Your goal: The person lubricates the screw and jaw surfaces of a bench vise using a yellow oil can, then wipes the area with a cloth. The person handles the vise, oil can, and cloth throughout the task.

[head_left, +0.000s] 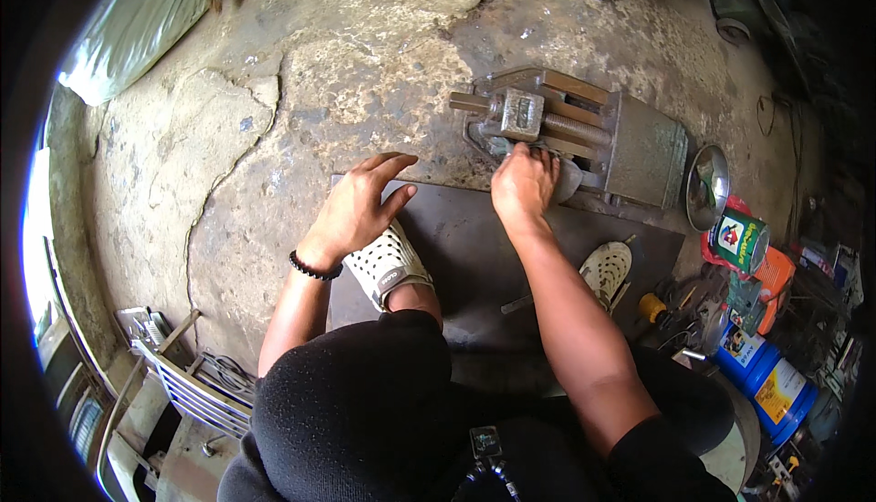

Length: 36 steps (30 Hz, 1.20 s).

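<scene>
A heavy machine vise of worn brown-grey metal lies on the floor ahead of me, its screw and slide rails exposed. Fingers curled, my right hand presses a pale grey rag against the vise's near side, just below the square metal block. Part of the rag is hidden under the hand. My left hand hovers over the floor near my left shoe, thumb and fingers apart, holding nothing. A dark beaded bracelet is on that wrist.
A dark metal sheet lies beneath my feet, with a small bar on it. To the right stand a metal bowl, a green can, an orange object and a blue bucket. A slatted metal frame sits lower left.
</scene>
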{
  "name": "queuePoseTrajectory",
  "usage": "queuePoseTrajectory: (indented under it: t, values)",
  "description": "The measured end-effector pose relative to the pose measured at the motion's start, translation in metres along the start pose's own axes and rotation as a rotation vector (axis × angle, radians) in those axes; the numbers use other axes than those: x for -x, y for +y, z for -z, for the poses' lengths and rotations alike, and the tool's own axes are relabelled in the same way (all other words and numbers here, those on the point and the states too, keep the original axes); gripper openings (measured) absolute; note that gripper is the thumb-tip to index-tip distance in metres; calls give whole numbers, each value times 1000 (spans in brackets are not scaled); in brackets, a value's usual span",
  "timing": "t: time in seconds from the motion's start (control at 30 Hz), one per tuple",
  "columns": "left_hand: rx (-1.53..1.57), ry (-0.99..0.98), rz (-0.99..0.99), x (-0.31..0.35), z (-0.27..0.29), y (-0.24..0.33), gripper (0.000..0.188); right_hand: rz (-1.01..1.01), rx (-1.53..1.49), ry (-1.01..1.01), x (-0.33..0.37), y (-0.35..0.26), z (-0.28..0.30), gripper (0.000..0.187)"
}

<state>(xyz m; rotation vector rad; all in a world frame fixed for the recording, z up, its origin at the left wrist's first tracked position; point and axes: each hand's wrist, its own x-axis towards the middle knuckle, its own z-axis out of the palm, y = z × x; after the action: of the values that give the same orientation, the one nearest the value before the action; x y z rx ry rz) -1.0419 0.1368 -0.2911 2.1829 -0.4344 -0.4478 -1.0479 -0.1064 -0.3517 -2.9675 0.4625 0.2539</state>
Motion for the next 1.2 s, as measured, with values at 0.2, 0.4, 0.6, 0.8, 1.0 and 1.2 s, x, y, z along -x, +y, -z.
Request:
queuePoseTrajectory:
  t: [0.2, 0.4, 0.6, 0.8, 1.0, 1.2]
  values:
    - [-26, -24, -53, -4, 0, 16, 35, 94, -311, -387, 20, -73, 10, 29]
    - [-51, 80, 130, 16, 32, 19, 31, 263, -476, -185, 58, -50, -13, 24]
    - [-12, 73, 68, 16, 18, 19, 32, 331, -435, 46, 76, 64, 63, 35]
    - [-55, -48, -136, -18, -29, 39, 19, -71, -312, -106, 85, 119, 91, 30]
    - [-440, -226, -392, -100, -136, 77, 25, -365, -503, 72, 101, 140, 57, 27]
    - [-482, -138, -381, -138, -195, 83, 17, -402, -511, 75, 108, 151, 70, 26]
